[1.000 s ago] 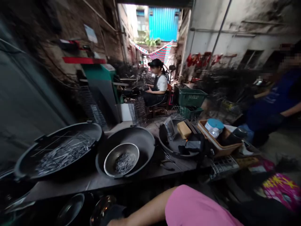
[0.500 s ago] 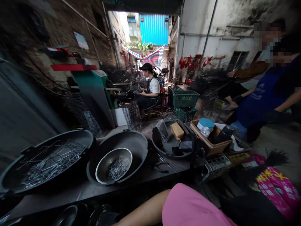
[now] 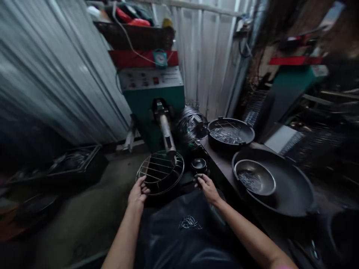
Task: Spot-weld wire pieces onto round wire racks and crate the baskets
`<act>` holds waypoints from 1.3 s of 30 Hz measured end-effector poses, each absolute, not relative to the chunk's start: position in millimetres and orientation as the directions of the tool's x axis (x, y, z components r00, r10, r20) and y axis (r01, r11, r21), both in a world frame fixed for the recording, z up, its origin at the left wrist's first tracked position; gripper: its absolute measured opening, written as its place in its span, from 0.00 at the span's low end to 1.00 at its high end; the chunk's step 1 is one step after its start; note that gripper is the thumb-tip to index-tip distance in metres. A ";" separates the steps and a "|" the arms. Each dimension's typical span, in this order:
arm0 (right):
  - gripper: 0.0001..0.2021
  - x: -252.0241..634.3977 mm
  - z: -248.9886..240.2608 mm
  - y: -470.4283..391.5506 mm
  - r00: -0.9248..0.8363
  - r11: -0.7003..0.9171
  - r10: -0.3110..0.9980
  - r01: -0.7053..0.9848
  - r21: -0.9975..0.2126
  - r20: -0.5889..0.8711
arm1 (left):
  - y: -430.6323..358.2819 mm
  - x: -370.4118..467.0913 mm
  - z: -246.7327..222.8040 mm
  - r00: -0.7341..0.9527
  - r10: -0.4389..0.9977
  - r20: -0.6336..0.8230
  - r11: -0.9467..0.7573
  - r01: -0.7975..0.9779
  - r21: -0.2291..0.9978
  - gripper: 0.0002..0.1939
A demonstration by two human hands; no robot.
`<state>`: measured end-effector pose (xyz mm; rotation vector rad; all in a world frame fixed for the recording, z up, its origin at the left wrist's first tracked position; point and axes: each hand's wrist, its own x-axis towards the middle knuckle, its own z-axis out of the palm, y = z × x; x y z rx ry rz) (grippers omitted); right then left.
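At lower centre, the left hand (image 3: 139,190) curls its fingers onto the rim of the round wire rack (image 3: 159,176), seemingly steadying it under the rod-shaped arm (image 3: 166,131), while the right hand (image 3: 206,185) pinches something too small to identify.

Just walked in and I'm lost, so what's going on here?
A person's left hand is at the edge of a round wire rack, below a machine's arm. The right hand, near a dark bowl, seems to pinch something too small to identify. Loose metal pieces lie on the dark lap covering.
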<state>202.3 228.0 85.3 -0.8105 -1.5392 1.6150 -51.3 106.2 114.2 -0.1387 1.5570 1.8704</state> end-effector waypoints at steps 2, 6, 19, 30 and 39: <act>0.15 180.8 101.1 224.6 -0.537 0.045 0.835 -0.153 -0.987 0.121 | 109.7 -43.3 113.6 -0.743 0.422 -0.519 -0.118 -0.613 0.781 0.20; 0.13 148.9 110.0 220.4 -0.616 0.217 0.752 -0.105 -0.971 0.234 | 122.7 -24.9 114.2 -0.756 0.423 -0.499 -0.202 -0.615 0.762 0.22; 0.11 148.1 95.9 230.2 -0.787 0.521 0.556 0.078 -0.850 0.268 | 128.4 -21.8 108.6 -0.846 0.328 -0.421 -0.235 -0.504 0.831 0.22; 0.11 148.7 94.3 227.7 -0.761 0.399 0.625 0.121 -0.909 0.173 | 127.9 -18.0 109.8 -0.871 0.321 -0.371 -0.251 -0.456 0.854 0.23; 0.12 138.9 100.9 220.8 -0.706 0.000 0.706 0.079 -0.997 -0.056 | 126.9 -15.0 119.8 -0.869 0.315 -0.383 -0.270 -0.468 0.841 0.24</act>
